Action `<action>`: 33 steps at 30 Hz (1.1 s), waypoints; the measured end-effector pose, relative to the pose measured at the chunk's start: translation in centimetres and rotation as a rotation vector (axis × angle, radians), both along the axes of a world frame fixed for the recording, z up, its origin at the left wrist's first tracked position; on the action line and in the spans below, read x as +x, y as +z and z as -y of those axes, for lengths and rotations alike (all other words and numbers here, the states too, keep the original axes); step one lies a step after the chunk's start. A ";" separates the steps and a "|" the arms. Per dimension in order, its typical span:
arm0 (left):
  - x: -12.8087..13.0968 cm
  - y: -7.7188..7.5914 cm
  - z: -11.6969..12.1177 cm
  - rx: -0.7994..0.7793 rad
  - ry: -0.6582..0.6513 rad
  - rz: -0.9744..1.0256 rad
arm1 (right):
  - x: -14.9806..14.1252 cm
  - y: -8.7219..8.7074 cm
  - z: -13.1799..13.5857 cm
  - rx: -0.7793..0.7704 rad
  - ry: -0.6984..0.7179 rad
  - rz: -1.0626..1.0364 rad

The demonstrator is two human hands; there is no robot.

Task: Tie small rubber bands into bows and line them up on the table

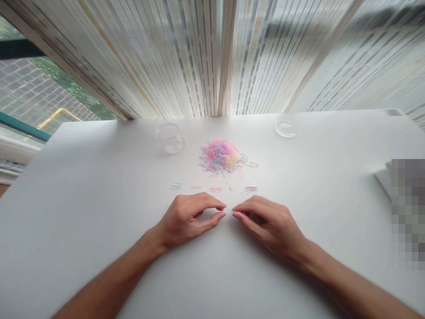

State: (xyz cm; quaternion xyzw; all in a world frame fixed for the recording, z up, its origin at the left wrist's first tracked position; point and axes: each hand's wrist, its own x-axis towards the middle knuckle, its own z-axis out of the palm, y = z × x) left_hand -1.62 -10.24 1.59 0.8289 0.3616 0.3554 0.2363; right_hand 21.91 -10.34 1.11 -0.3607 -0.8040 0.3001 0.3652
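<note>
Four small groups of pastel bands lie in a loose row across the white table (99, 212), between the hands and a larger heap of mixed bands (219, 156). From left to right they are a blue-green group (175, 186), a pale yellow group (195, 187), a pink group (215, 188) and, past a wider gap, a purple group (251, 189); in that gap sits a tiny stray piece (230, 189), too small to make out. The heap mixes pink, blue, lilac and yellow, with a few loops straggling from its right and near edges. Beyond it to the left stands a clear round container (170, 141), and well off to the right, near the far edge, lies a clear round lid (286, 129). Striped curtains (186, 57) hang along the far side, with brick paving (40, 88) visible outside at the left, while a pixelated block (408, 212) hides the table's right side, covering part of a white object (381, 179). Both forearms reach in from the lower corners, and the hands face each other just short of the row, fingertips near but apart. The left hand (189, 218) curves its thumb and index finger into a C, their tips slightly separated. The right hand (270, 223) brings its thumb and index tips close together; whether a thin band is pinched there I cannot tell.
</note>
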 end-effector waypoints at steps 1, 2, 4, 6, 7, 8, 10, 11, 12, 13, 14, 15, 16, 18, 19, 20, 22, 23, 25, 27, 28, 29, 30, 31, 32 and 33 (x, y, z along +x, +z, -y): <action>0.0 0.0 0.0 0.006 -0.002 -0.001 | 0.0 0.0 0.0 0.002 0.001 -0.003; 0.0 -0.1 0.0 0.010 -0.004 -0.003 | 0.0 0.0 0.0 0.004 0.001 -0.006; 0.0 -0.1 0.0 0.013 -0.007 -0.013 | 0.0 0.0 0.0 0.007 0.001 -0.010; 0.0 -0.1 0.0 0.011 -0.002 -0.022 | 0.0 0.0 0.0 0.010 0.002 -0.010; 0.0 -0.1 0.0 0.011 -0.001 -0.024 | 0.0 -0.1 0.0 0.010 0.003 -0.008; 0.0 -0.1 0.0 0.013 -0.001 -0.024 | 0.0 -0.1 0.0 0.009 0.003 -0.005; 0.1 0.0 0.0 0.020 -0.005 -0.016 | 0.1 -0.1 0.0 0.007 0.002 0.000; 0.1 0.0 0.0 0.023 -0.008 -0.011 | 0.1 -0.1 0.0 0.006 0.003 0.001; 0.1 0.0 0.0 0.025 -0.009 -0.007 | 0.1 -0.1 0.0 0.006 0.003 0.001; 0.1 0.0 0.0 0.026 -0.008 -0.004 | 0.1 -0.1 0.0 0.006 0.004 0.001; 0.1 0.0 0.0 0.028 -0.005 -0.004 | 0.1 -0.1 0.0 0.006 0.005 0.002; 0.0 0.0 0.0 0.030 -0.003 -0.004 | 0.1 -0.1 0.0 0.006 0.005 0.003; 0.0 0.0 0.0 0.033 -0.001 -0.006 | 0.1 -0.1 0.0 0.006 0.004 0.003; 0.0 0.0 0.0 0.037 0.001 -0.009 | 0.0 0.0 0.0 0.007 0.000 -0.001; 0.0 0.0 0.0 0.039 0.000 -0.008 | 0.0 0.0 0.0 0.007 -0.002 -0.003; 0.0 0.0 0.0 0.040 -0.001 -0.006 | 0.0 0.0 0.0 0.006 -0.003 -0.006; 0.0 0.0 0.0 0.043 -0.003 -0.003 | 0.0 0.0 0.0 0.003 -0.002 -0.007; 0.0 0.0 0.0 0.045 -0.003 -0.001 | 0.0 0.0 0.0 0.003 -0.003 -0.007; 0.0 0.0 0.0 0.047 -0.003 -0.005 | 0.1 0.0 0.1 0.003 -0.004 -0.011; 0.0 0.0 -0.1 0.047 -0.005 -0.011 | 0.1 -0.1 0.1 0.003 -0.004 -0.013; 0.0 0.0 -0.1 0.047 -0.006 -0.014 | 0.1 -0.1 0.1 0.002 -0.004 -0.011; 0.0 0.1 -0.1 0.048 -0.007 -0.017 | 0.1 -0.1 0.1 0.001 -0.002 -0.008; 0.0 0.1 -0.1 0.050 -0.007 -0.018 | 0.1 -0.1 0.1 0.002 -0.002 -0.006; 0.0 0.1 -0.1 0.055 -0.007 -0.017 | 0.1 -0.1 0.1 0.002 -0.003 -0.004; 0.0 0.1 -0.1 0.061 -0.008 -0.016 | 0.1 -0.1 0.1 0.002 -0.004 -0.004; 0.0 0.2 -0.1 0.070 -0.010 -0.014 | 0.1 0.0 0.1 0.003 -0.005 -0.005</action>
